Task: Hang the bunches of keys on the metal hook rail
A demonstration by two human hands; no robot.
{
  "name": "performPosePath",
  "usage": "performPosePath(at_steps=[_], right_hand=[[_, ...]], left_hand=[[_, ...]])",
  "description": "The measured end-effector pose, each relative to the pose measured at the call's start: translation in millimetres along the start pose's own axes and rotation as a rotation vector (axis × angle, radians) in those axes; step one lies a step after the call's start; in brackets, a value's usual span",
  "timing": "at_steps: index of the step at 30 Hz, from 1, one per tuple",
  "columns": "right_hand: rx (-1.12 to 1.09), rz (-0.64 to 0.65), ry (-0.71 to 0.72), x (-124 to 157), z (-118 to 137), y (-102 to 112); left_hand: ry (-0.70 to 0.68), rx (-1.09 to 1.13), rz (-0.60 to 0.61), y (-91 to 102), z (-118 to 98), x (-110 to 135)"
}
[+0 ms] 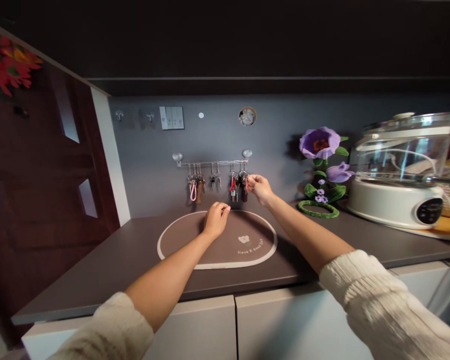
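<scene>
Two hands are working at the far wall: right hand (260, 189) is pinching the rightmost key bunch (243, 186) hanging on the hook rail (210, 163); left hand (216, 219) is hovering loosely curled, empty, over the oval mat (180, 240).

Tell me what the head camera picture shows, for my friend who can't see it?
The right hand pinches a dark key bunch with a red tag hanging on a silver wall rail. The left hand, loosely closed, hovers over an oval brown mat on the grey counter. A purple fabric flower stands to the right.

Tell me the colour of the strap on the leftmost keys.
Pink, seen in the head view.
</scene>
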State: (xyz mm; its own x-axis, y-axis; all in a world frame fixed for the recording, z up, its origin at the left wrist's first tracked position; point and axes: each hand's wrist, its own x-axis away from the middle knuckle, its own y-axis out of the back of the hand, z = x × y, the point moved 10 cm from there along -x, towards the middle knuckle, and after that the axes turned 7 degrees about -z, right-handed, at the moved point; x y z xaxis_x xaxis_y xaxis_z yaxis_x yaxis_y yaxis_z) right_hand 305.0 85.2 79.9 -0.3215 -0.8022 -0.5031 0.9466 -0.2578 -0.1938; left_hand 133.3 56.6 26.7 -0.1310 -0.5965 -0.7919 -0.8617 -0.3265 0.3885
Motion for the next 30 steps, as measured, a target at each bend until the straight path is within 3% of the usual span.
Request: performPosePath(at_steps=[6, 13, 30], right_hand=[[0.034, -0.121, -0.063, -29, 7, 10], [0.048, -0.261, -0.155, -44, -2, 18], [0.065, -0.28, -0.216, -46, -35, 30]], left_hand=[[0.027, -0.021, 0.037, -4.6, 4, 2], [0.042, -0.008, 0.03, -6.5, 8, 1], [0.047, -0.003, 0.031, -8.1, 13, 0]])
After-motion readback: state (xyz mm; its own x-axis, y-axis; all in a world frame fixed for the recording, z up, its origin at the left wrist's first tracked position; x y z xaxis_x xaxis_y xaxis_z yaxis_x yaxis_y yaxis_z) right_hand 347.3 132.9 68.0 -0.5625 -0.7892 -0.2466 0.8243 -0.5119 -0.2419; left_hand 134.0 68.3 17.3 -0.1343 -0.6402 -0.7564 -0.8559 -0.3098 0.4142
